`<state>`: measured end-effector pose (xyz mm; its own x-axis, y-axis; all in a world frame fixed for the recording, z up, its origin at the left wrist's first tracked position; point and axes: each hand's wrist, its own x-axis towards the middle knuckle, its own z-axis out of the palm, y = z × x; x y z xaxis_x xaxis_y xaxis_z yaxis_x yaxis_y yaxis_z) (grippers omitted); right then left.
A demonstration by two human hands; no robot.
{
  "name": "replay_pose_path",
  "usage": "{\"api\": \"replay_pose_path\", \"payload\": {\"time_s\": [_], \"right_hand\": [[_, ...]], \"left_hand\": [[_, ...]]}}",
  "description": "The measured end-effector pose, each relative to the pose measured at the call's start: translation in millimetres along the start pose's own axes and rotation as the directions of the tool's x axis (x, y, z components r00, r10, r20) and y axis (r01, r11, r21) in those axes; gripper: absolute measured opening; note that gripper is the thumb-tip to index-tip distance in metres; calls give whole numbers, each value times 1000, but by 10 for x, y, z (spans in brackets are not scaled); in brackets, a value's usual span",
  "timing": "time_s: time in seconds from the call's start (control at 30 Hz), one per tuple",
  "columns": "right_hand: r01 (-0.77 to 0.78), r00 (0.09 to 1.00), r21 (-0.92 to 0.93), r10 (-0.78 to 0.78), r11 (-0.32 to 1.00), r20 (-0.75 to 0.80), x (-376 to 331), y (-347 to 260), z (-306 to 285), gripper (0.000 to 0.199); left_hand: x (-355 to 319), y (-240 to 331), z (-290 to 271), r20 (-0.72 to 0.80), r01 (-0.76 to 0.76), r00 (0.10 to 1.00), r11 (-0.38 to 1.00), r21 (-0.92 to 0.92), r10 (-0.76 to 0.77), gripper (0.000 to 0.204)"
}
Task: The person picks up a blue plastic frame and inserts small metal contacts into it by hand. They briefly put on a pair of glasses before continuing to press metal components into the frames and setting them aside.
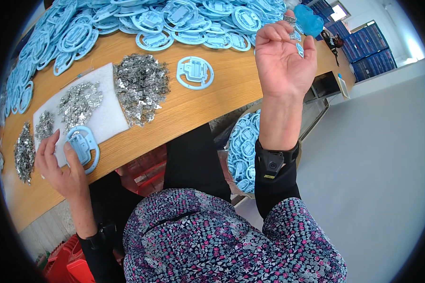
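Observation:
On the left, my left hand rests at the table's near edge with its fingers apart. Its thumb lies against the rim of a light-blue round plastic part with a moulded middle. Beside those fingers is a small heap of silvery metal pieces. My right hand is raised at the upper right, palm showing, fingers bent and thumb held apart. Something silvery shows by its fingertips, too small to make out. A second light-blue round part lies alone on the wooden table.
Light-blue parts are piled along the table's far side. A white pad bears small metal pieces; a larger metal heap adjoins it. Below the table, a container holds more blue parts. Blue crates stand at the far right.

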<state>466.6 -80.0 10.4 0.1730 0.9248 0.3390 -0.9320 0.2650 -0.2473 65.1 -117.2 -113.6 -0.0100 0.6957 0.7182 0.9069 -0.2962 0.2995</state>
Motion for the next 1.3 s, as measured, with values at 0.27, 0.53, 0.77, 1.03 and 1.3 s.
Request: {"api": "replay_pose_path", "payload": {"time_s": [0.27,0.53,0.77,1.03,1.3], "right_hand": [[9,1000,120,-10,993,4,60,85,51,50],[67,993,328,-30,942,-116,100,5,200,49],[43,997,491,-8,870,-73,-126,6,451,41],[-408,848,525,97,747,522,-513,-103,1111,47],[-482,818,480,180,733,546,-552,-225,1165,71]], "left_hand": [[275,1445,-72,441,203,824,541,-816,355,10],[-113,2032,459,599,600,573,211,-772,560,15],[-202,2149,554,629,822,430,8,-569,648,41],[-48,2094,439,520,846,397,-82,-526,756,28],[24,2119,414,564,922,313,-102,-374,764,22]]}}
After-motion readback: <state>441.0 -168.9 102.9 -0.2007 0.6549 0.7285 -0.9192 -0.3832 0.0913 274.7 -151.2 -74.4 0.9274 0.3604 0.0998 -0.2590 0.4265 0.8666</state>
